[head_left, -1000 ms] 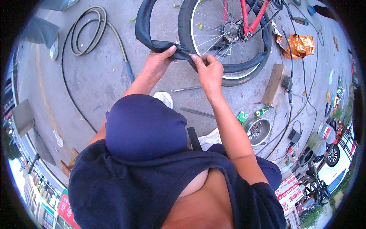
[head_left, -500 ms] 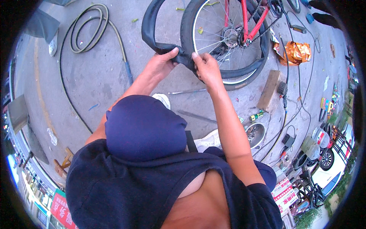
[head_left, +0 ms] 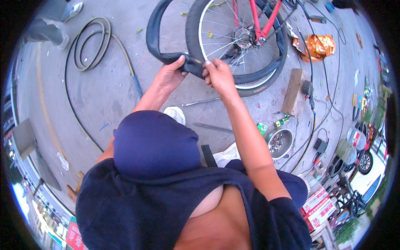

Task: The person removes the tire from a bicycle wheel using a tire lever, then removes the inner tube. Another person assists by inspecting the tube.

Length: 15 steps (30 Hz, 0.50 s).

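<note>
A black inner tube (head_left: pixel 153 35) loops out beside the rear bicycle wheel (head_left: pixel 194 31), and part of it lies along the wheel's lower rim. My left hand (head_left: pixel 168 74) grips the tube near the tyre, thumb on top and fingers underneath. Close by on the right, my right hand (head_left: pixel 219 76) is closed in a pinch at the tube, its thumb and forefinger together at the tyre's edge. A small brownish spot shows on the tube between the two hands; I cannot make out what it is. The red bicycle frame (head_left: pixel 266 27) rises behind the wheel.
A coiled hose (head_left: pixel 106 41) lies to the left. Two metal bars, a metal bowl (head_left: pixel 286 139) of small parts, a green-yellow tube (head_left: pixel 281 121), a wooden block (head_left: pixel 295 93) and orange foil (head_left: pixel 320 46) lie on the right. Another person's leg (head_left: pixel 48 32) shows at far left.
The view has shifted slightly, so the wheel sits further left. My right hand has turned a little on the tube, and a brownish spot now shows between my hands. The left hand keeps its grip.
</note>
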Available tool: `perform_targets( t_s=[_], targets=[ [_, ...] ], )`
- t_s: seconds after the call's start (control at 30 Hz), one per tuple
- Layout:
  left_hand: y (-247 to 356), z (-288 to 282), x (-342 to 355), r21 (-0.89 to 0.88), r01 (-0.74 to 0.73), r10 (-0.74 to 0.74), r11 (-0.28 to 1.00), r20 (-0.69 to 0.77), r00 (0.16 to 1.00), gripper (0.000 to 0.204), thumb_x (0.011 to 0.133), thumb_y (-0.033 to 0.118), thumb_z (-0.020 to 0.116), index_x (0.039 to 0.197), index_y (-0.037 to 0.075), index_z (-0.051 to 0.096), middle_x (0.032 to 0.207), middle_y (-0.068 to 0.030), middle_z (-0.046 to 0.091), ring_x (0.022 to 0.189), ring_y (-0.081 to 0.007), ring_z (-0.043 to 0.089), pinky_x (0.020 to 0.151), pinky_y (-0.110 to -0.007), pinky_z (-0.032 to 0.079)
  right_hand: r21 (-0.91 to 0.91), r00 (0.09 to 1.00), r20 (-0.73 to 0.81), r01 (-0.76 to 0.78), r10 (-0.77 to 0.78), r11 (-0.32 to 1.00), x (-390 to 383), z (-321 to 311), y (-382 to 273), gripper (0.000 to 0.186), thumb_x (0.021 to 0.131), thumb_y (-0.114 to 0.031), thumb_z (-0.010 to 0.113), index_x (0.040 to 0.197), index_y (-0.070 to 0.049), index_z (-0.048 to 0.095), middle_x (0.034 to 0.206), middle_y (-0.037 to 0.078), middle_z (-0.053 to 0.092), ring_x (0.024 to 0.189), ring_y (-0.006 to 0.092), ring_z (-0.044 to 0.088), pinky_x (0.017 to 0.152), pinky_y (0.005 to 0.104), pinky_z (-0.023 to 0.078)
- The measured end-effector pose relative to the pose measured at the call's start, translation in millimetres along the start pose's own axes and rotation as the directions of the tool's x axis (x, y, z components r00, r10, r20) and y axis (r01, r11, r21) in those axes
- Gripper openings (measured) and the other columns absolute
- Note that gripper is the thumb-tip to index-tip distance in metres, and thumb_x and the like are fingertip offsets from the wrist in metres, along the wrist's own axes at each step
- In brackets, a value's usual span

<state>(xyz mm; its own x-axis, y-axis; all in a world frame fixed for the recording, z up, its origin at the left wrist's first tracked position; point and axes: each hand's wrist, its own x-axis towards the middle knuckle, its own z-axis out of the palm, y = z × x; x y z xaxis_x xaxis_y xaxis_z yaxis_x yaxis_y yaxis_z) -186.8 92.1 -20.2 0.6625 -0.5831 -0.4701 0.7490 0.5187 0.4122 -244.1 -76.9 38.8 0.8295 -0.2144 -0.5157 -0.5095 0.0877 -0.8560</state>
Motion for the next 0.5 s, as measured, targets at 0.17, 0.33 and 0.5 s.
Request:
perform_targets(
  t_s=[0.17,0.33,0.5],
  targets=[
    [2.0,8.9,4.2,0.067,-0.019,0.023,0.998,-0.069,0.997,0.019,0.084,0.018,0.063,0.097,0.005,0.058,0.095,-0.0063,0.061,0.091,-0.0187,0.055,0.083,-0.033,0.04,-0.167,0.997,-0.076,-0.014,0.001,0.986,4.1,0.6,4.7,0.056,0.083,-0.054,0.054,0.081,0.003,0.058,0.064,0.012,0.059,0.055,0.0195,0.057,0.052,0.0344,0.045],
    [1.9,2.1,-2.3,0.006,0.028,-0.028,1.0,0.036,0.999,0.024,0.087,0.019,0.059,0.104,0.003,0.055,0.105,-0.0088,0.059,0.105,-0.0227,0.051,0.099,-0.037,0.033,-0.061,0.998,-0.009,0.069,-0.069,0.996,5.0,-0.9,13.1,0.029,0.081,-0.027,0.061,0.083,0.001,0.058,0.064,0.011,0.058,0.053,0.0199,0.058,0.049,0.0331,0.047],
    [4.6,-2.3,6.9,0.086,0.053,-0.047,0.995,-0.069,0.996,0.031,0.089,0.025,0.056,0.111,0.003,0.054,0.115,-0.0099,0.055,0.112,-0.0232,0.048,0.103,-0.042,0.029,-0.142,0.91,-0.247,0.306,-0.333,0.941,-15.5,7.9,8.2,0.024,0.079,-0.022,0.06,0.088,-0.001,0.055,0.082,0.018,0.06,0.08,0.0348,0.059,0.07,0.0418,0.046]
  ],
)
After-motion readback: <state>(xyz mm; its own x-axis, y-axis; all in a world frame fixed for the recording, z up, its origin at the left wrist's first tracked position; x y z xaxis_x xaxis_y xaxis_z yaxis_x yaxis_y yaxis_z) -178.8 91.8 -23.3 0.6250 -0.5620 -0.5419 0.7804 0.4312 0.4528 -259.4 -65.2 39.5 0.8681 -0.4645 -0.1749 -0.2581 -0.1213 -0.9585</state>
